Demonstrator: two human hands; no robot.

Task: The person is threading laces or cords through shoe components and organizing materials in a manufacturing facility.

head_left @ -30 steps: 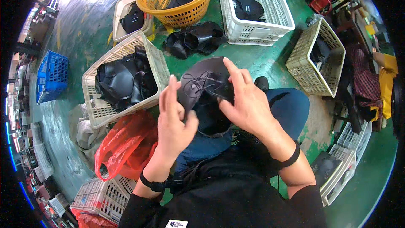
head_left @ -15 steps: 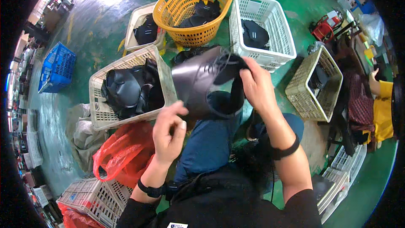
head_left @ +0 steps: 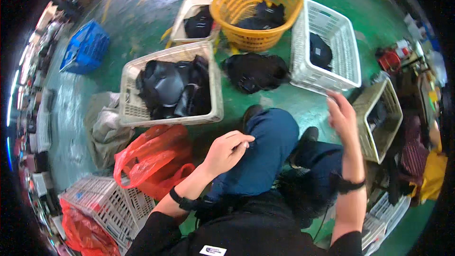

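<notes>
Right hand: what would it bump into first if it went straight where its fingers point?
Probably the white crate: the right hand points up the picture toward its near side. The hand's height is unclear, so it might pass over instead.

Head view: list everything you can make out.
Rectangular plastic crates: several, off-white, all around
Openwork plastic crate: one, blue, upper left
Round plastic basket: one, orange, top centre
Leathery pieces: uncounted, black, inside containers, on floor
Crumpled plastic bags: two, red, lower left
Limp sack: one, greyish, left
Floor: one, green, throughout
Co-worker's clothing: one, yellow, right edge
Shirt: one, black, bottom edge
Trousered legs: two, blue, lower centre
Left grip: one, bare, near left thigh
Right grip: one, bare, centre-right
</notes>
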